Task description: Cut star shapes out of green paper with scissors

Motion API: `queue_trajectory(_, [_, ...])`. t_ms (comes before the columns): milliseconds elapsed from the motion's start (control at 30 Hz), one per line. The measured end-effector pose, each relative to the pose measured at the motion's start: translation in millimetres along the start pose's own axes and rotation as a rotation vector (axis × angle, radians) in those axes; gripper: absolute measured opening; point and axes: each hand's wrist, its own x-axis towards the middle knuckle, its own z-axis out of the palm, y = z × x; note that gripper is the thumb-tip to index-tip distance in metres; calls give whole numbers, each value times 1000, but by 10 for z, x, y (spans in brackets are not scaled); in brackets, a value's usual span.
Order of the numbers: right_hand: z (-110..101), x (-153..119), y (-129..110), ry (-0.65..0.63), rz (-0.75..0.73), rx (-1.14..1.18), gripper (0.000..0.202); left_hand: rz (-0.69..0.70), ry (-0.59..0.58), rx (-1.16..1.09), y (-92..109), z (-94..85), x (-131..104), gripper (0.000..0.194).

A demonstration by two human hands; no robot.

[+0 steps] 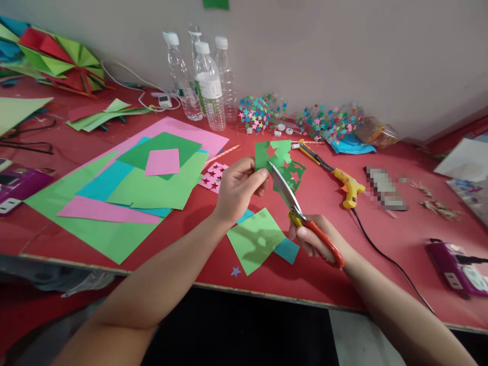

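Pinched between the fingers of my left hand [240,185] is a piece of green paper [262,151] with star-shaped holes along its right side. My right hand [314,236] grips a pair of scissors [284,185] with red handles. Their blades point up and left, and the tips reach the green paper near my left thumb. A darker green paper with star cutouts [297,173] shows just behind the blades. Below my hands lie a light green square [255,239] and a blue paper strip [286,250]. A small blue star [235,271] rests near the table's front edge.
Large coloured sheets [118,244] overlap on the left of the red table. Plastic bottles [211,96] stand by the wall, beside star-covered balls [259,114]. A yellow glue gun [348,188] with a black cord lies right, near a blurred-out dark object [385,188] and a purple power strip [457,269].
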Motion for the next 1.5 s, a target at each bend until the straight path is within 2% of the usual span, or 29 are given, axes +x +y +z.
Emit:
queue_trajectory(367, [23, 6, -8, 18, 3, 0, 58, -62, -25, -20, -31, 9, -5, 17])
queue_trajectory(500, [57, 8, 14, 58, 57, -10, 56, -72, -21, -30, -42, 12, -2, 17])
queue_trajectory(633, [69, 11, 15, 103, 97, -26, 47, -85, -14, -27, -50, 9, 2, 16])
queue_trajectory(867, [50, 13, 21, 110, 134, -46, 39, -79, -16, -28, -45, 6, 7, 18])
queue_trajectory(1233, [47, 17, -28, 128, 133, -51, 40, -110, -38, -56, -25, -26, 34, 17])
queue_trajectory(1367, [39, 21, -15, 129, 116, -40, 39, -131, -11, -69, 2, -35, 56, 16])
queue_trajectory(1500, [50, 23, -5, 155, 113, -28, 39, -93, 60, -98, 16, -32, 85, 12])
